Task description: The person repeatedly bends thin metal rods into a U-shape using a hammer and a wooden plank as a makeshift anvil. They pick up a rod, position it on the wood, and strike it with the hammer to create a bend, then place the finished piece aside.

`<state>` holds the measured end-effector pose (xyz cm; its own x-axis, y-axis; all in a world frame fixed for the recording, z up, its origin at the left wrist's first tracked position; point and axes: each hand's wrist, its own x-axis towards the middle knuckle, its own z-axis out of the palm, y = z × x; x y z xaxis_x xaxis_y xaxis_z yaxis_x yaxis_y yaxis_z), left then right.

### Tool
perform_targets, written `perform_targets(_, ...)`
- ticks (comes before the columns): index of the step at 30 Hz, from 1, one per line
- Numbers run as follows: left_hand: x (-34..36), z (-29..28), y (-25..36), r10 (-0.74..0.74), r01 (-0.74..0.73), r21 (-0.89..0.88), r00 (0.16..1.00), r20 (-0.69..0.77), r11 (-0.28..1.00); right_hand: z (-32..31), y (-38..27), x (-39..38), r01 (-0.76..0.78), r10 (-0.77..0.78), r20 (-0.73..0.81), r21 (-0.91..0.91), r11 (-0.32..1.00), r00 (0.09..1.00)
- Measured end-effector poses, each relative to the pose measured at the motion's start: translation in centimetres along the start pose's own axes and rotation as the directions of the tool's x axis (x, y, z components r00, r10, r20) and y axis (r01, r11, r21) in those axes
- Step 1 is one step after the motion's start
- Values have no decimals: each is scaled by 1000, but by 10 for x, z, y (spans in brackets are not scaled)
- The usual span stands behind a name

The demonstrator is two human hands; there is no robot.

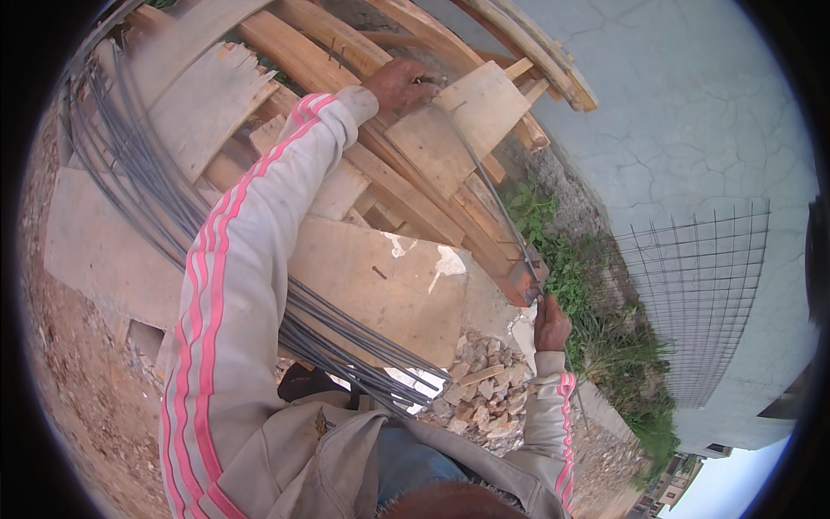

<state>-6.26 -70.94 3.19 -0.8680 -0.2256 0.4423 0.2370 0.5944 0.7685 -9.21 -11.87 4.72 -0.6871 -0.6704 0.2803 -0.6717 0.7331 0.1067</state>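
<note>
Nearest the camera, the person's grey jacket with pink-striped sleeves (216, 346) fills the lower part of the view. Just beyond it lies a heap of broken pale stone rubble (480, 385) on the ground. The right hand (551, 324) is closed on the near end of a thin grey steel rod (488, 186), right beside a rust-red metal bracket (521, 284) at the end of a wooden beam. The rod runs from there up and away across the timber to the left hand (400, 84), which is stretched out far and curled around the rod's other end, resting on a flat pale plywood board (458, 125). Under the left arm, a bundle of long dark steel reinforcing bars (156, 186) curves over a pile of rough wooden planks (346, 52). To the right, past a strip of green weeds (596, 303), a sheet of grey welded wire mesh (700, 294) lies on cracked pale concrete paving (692, 104).
</note>
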Motion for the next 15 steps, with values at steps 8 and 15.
perform_targets(8, 2, 2, 0, 55, -55, -41, 998, 1, 998, -4, 1, 0, 11, -12, 22, 43, 999, 1000)
perform_targets(15, 0, 0, 6, 5, -5, -34, 1000, 21, 999, -6, -4, -1, 15, -14, -4, 88, 996, 1000)
